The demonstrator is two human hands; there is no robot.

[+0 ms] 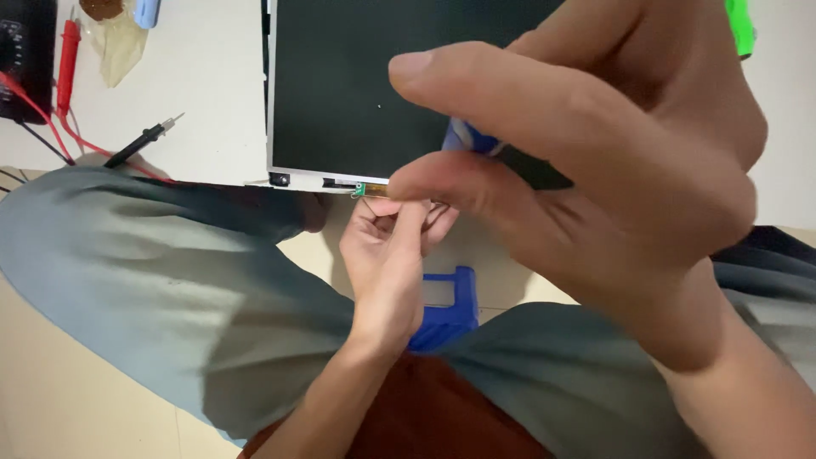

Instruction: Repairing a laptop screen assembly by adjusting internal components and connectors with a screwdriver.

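Head view: my right hand (595,161) pinches a blue-handled tool (466,136) over the dark screen panel (357,85), fingers closed on it. Below the panel's lower edge, my left hand (387,255) has its fingers closed on a thin wire (367,201), steadying it beside the small green connector (359,189).

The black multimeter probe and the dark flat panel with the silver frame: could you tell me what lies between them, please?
In the head view, only bare white tabletop separates the black multimeter probe from the dark flat panel.
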